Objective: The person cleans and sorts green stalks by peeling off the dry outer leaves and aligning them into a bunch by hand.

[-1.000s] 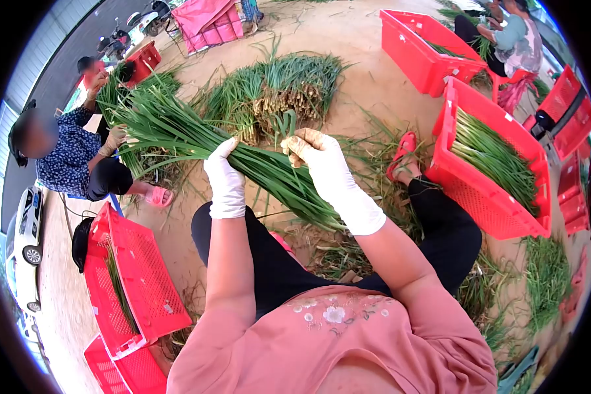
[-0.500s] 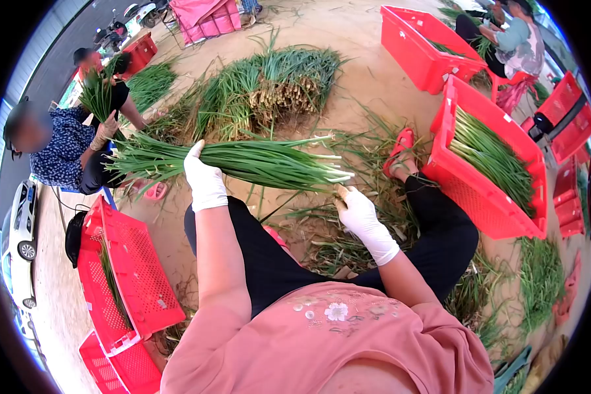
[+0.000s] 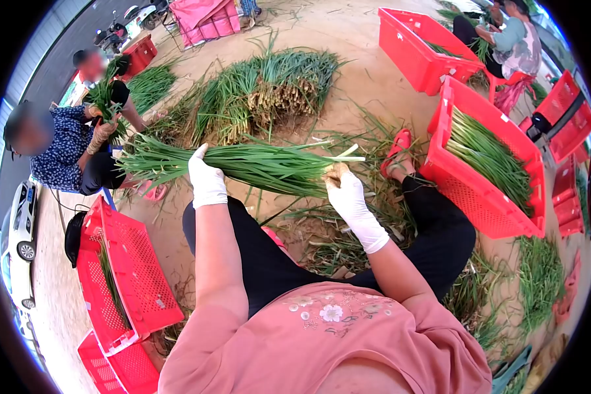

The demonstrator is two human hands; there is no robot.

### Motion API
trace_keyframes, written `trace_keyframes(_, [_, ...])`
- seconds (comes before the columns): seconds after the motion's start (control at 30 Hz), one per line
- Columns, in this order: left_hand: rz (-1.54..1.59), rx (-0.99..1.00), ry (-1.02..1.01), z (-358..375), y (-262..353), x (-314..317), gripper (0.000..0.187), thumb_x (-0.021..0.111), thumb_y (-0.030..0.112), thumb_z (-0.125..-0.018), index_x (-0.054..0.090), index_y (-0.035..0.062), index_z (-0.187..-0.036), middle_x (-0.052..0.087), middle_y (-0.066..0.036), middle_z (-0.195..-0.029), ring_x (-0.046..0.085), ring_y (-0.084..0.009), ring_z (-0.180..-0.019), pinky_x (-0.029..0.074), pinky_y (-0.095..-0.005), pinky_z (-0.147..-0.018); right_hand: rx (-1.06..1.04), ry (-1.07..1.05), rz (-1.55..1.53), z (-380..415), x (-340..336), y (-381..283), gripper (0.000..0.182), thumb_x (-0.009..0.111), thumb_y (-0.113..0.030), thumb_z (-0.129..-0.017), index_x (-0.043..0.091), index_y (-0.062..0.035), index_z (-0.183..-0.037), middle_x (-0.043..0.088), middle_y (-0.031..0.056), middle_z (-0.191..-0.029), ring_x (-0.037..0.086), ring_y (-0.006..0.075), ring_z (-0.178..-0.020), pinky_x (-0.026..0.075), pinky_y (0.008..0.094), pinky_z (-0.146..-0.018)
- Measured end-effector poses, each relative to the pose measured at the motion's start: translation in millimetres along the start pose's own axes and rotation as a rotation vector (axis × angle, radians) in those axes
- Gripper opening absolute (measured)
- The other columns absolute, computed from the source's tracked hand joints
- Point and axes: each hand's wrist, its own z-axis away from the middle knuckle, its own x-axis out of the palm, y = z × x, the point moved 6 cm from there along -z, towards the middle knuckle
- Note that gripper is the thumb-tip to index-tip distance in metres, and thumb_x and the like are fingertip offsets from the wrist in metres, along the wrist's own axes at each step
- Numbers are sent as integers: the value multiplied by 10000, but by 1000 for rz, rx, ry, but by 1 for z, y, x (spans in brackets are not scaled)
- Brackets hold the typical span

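Note:
A long bunch of garlic chives lies crosswise in front of me, leaf tips to the left and white stem ends to the right. My left hand, in a white glove, is closed round its leafy part, with the thumb on top. At the stem end, my right hand, also gloved and with dirty fingertips, has its fingers closed on the chives. A few pale stems stick out past those fingers. Below the bunch, loose leaves and trimmings cover the ground between my legs.
A large heap of chives lies ahead. To the right, a red crate holds laid-in chives; another red crate stands behind it. Red crates stand at left. One co-worker sits at left with chives, another person at far right.
My right hand has moved up and left onto the stem ends, its fingers now over them. The bunch has shifted slightly right. The left co-worker's chives have been lowered.

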Motion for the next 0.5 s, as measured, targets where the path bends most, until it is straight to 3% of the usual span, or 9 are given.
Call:
trace_keyframes(0.13, [76, -14, 17, -2, -4, -2, 413, 372, -151, -782, 446, -88, -1184, 559, -148, -947, 551, -160, -715, 461, -219, -611, -71, -182, 234, 6, 16, 6, 143, 536, 5, -752, 582, -55, -874, 614, 145, -845, 606, 281, -746, 474, 321, -651])
trace_keyframes(0.2, [-247, 167, -13, 7, 10, 2, 428, 369, -173, -769, 444, -96, -1183, 554, -158, -973, 557, -168, -745, 476, -229, -650, -151, -132, 308, 9, 20, 7, 132, 520, -33, -778, 587, -58, -889, 614, 154, -837, 595, 315, -773, 472, 358, -683])
trace_keyframes(0.3, [-397, 211, -21, 13, 16, 5, 442, 365, -184, -762, 441, -96, -1188, 552, -163, -985, 560, -171, -768, 481, -236, -684, -166, -202, 379, 12, 28, 12, 175, 509, -115, -801, 602, -64, -940, 616, 160, -862, 587, 325, -816, 464, 386, -719])
trace_keyframes(0.37, [-384, 223, -31, 12, 14, 4, 426, 371, -169, -773, 444, -94, -1186, 553, -161, -979, 562, -174, -767, 483, -243, -685, -125, -234, 413, 12, 31, 18, 199, 507, -155, -804, 604, -67, -953, 619, 156, -877, 588, 315, -830, 467, 386, -719])
trace_keyframes(0.43, [-371, 236, -41, 10, 14, 4, 411, 377, -155, -783, 447, -93, -1183, 554, -160, -974, 563, -176, -767, 486, -250, -686, 64, -356, 325, 11, 37, 27, 275, 544, -221, -802, 607, -75, -1027, 615, 168, -937, 588, 306, -869, 466, 360, -761])
trace_keyframes(0.5, [-1, 33, 33, 5, 6, 2, 333, 407, -72, -826, 478, -81, -1152, 567, -138, -933, 559, -161, -722, 479, -248, -618, 106, -437, 337, 10, 40, 28, 320, 571, -259, -788, 603, -90, -1058, 610, 168, -965, 591, 295, -881, 464, 347, -776])
